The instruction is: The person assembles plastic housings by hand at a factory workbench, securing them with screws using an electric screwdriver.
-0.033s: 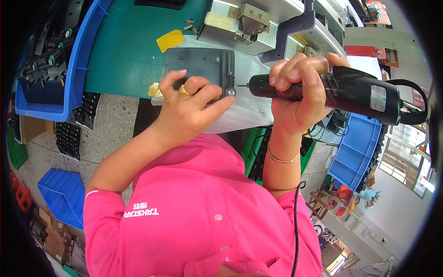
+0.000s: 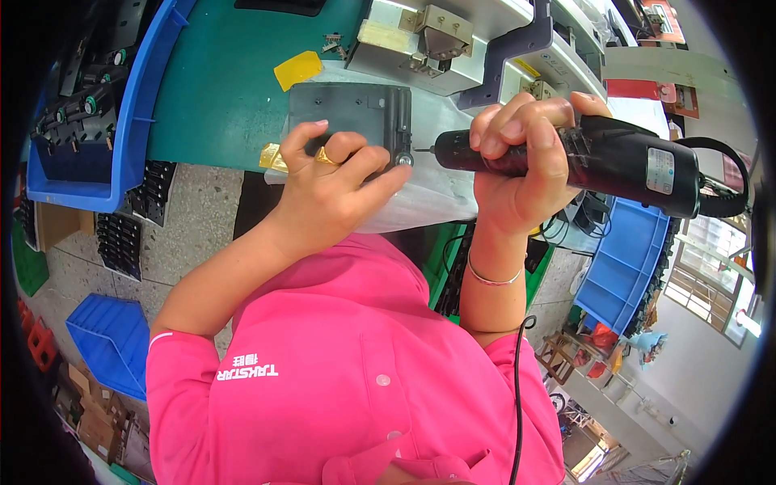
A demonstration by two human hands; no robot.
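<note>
My right hand (image 2: 525, 158) is wrapped round a black electric screwdriver (image 2: 622, 153), held level with its thin bit pointing left. The bit's tip is close to the right edge of a dark grey plastic panel (image 2: 343, 109), with a small gap between them. Over the panel's near edge, my left hand (image 2: 331, 174) grips it with bent fingers. One fingertip rests beside a small round metallic part (image 2: 405, 160) at the panel's right end. My left palm hides the panel's lower part.
A yellow card (image 2: 297, 71) and small metal parts (image 2: 334, 45) lie on the green mat (image 2: 226, 89). Metal fixtures (image 2: 420, 44) stand behind the panel. A blue crate (image 2: 149, 105) with black parts is at left, another blue crate (image 2: 626, 267) at right. A black cable (image 2: 518, 404) hangs in front.
</note>
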